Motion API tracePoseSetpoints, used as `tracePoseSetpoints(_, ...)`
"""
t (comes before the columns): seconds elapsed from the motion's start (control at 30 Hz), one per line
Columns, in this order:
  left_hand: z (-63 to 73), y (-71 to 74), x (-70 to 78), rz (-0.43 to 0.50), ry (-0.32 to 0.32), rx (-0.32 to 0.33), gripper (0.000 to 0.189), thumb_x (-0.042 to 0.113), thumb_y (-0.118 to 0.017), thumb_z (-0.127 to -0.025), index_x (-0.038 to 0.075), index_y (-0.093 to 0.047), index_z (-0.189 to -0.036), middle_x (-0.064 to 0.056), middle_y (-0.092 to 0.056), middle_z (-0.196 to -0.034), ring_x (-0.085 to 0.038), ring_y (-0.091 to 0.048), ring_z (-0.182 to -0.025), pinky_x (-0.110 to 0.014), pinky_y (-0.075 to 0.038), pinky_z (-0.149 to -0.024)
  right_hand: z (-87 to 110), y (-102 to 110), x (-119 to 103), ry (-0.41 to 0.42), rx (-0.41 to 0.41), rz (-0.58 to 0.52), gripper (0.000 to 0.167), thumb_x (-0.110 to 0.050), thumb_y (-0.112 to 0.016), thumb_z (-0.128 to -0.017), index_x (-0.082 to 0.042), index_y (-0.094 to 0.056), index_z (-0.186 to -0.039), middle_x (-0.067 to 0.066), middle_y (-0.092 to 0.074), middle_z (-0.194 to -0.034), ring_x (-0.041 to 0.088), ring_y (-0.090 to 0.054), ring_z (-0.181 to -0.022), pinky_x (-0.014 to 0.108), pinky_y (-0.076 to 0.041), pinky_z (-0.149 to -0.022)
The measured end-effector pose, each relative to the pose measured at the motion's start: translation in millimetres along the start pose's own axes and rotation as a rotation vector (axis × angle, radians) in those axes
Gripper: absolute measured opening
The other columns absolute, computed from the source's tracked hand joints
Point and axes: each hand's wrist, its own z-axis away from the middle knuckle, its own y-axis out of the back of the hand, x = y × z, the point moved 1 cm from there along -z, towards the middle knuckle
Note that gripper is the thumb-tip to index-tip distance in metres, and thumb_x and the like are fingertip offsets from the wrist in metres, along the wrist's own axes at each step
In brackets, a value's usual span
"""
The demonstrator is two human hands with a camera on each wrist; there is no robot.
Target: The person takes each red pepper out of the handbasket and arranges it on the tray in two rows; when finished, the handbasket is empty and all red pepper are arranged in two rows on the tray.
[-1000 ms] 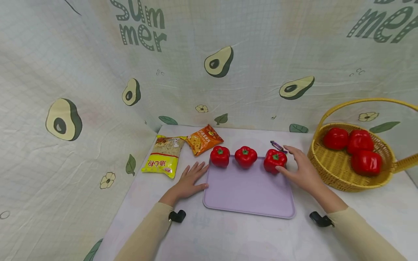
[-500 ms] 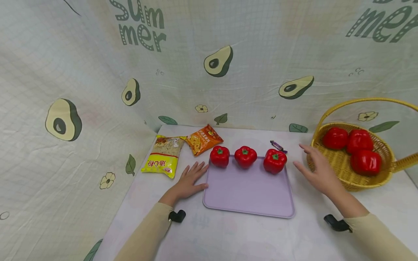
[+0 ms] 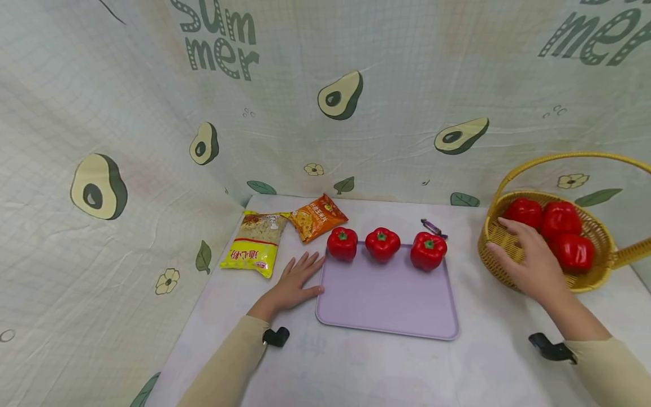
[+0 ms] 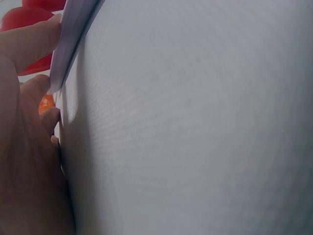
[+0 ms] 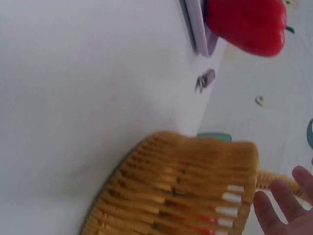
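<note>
Three red bell peppers stand in a row along the far edge of a lilac tray (image 3: 387,305): a left one (image 3: 342,244), a middle one (image 3: 382,245) and a right one (image 3: 428,251). My left hand (image 3: 292,285) rests at the tray's left edge, fingers spread, thumb touching the rim. Over the near left side of a yellow wicker basket (image 3: 534,285) is my right hand (image 3: 536,265), fingers extended and holding nothing. Inside the basket lie three more red peppers (image 3: 561,219), partly behind that hand. The right wrist view shows its fingertips (image 5: 281,196) above the woven rim.
A yellow pasta bag (image 3: 256,240) and an orange snack bag (image 3: 318,218) lie at the back left. Behind the right pepper is a small purple wrapped candy (image 3: 433,228). The basket's tall handle (image 3: 569,155) arches over it. A patterned cloth hangs behind the table.
My right hand has left the right pepper on the tray and moved right, over the basket. The left hand and the tray have stayed in place.
</note>
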Motion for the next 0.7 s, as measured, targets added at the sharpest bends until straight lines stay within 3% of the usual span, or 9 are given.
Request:
tracePoseSetpoints(0.1, -0.4, -0.2, -0.7, 0.002, 0.002, -0.005, 0.079, 0.058, -0.054, -0.098, 0.033, -0.018, -0.164, 0.006, -0.009, -0.171, -0.019, 0.006, -0.157, -0.05, 0.01, -0.124, -0.9, 9, 8, -0.032, 0.0, 0.021, 0.071, -0.033, -0.065, -0.1, -0.009, -0.033, -0.158, 0.033, -0.039, -0.147, 0.052, -0.037, -0.124, 0.079, -0.038, -0.089)
tracePoseSetpoints(0.3, -1.2, -0.5, -0.8, 0.001, 0.002, -0.003, 0.079, 0.058, -0.054, -0.098, 0.033, -0.017, -0.164, 0.006, -0.009, -0.171, -0.018, 0.006, -0.157, -0.05, 0.01, -0.124, -1.1, 22, 32, -0.087, -0.004, 0.033, 0.074, -0.036, -0.062, -0.101, -0.007, -0.028, -0.16, 0.037, -0.037, -0.145, 0.056, -0.031, -0.132, 0.08, -0.026, -0.103)
tracePoseSetpoints(0.7, -0.4, -0.1, 1.0, 0.0, 0.001, 0.0, 0.078, 0.057, -0.054, -0.099, 0.032, -0.018, -0.164, 0.006, -0.009, -0.171, -0.019, 0.005, -0.157, -0.05, 0.009, -0.124, -2.3, 33, 71, -0.214, 0.063, 0.112, 0.071, -0.032, -0.059, -0.103, 0.001, -0.027, -0.158, 0.036, -0.021, -0.159, 0.055, -0.011, -0.148, 0.076, -0.016, -0.112)
